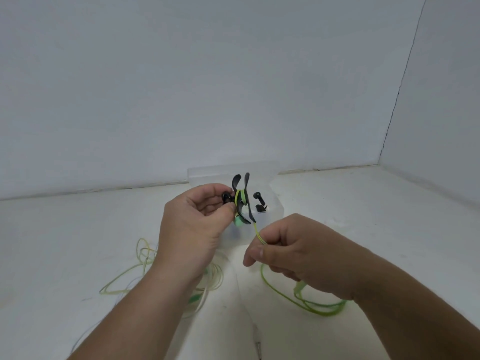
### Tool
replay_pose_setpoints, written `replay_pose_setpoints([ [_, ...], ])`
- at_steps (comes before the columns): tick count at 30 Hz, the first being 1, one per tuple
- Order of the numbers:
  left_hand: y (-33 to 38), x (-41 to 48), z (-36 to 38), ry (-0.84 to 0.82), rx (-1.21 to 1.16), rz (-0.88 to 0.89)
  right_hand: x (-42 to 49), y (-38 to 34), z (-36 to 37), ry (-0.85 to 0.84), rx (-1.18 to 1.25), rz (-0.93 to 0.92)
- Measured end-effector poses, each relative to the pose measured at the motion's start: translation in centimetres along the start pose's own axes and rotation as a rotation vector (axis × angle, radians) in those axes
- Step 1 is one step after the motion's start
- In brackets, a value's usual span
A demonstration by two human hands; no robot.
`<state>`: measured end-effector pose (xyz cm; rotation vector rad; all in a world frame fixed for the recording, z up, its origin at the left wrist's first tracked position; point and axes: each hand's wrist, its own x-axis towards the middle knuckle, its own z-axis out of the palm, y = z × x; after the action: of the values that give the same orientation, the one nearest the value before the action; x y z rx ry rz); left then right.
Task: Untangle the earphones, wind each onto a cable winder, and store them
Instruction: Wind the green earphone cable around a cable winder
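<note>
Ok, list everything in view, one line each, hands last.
black plastic cable winder: one, black, gripped in left hand, green turns round it
bright green earphone cable: one, green, from winder through right hand to loops at right
pale yellowish earphone cable: one, pale, tangled, lower left
clear plastic box: one, clear, behind hands
small black object: one, black, inside box
metal jack plug: one, silver, bottom centre
white table: one, white, underneath
left hand: one, centre-left
right hand: one, pinching green cable
</note>
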<state>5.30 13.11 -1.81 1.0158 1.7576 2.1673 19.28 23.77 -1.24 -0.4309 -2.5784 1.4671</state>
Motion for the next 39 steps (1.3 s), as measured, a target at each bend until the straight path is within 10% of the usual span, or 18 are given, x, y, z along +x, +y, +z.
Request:
replay_pose_setpoints([
  [26, -0.1, -1.1, 0.3, -0.038, 0.480, 0.327, -0.7, -0.6, -0.1, -0.197, 0.352, -0.009],
  [33, 0.1, -1.1, 0.0, -0.088, 0.479, 0.304, -0.3, -0.5, -2.3, 0.359, 0.569, -0.148],
  [39, 0.1, -1.4, 0.4, -0.283, 0.492, 0.214, -0.3, -0.4, -2.1, 0.681, -0.001, -0.159],
])
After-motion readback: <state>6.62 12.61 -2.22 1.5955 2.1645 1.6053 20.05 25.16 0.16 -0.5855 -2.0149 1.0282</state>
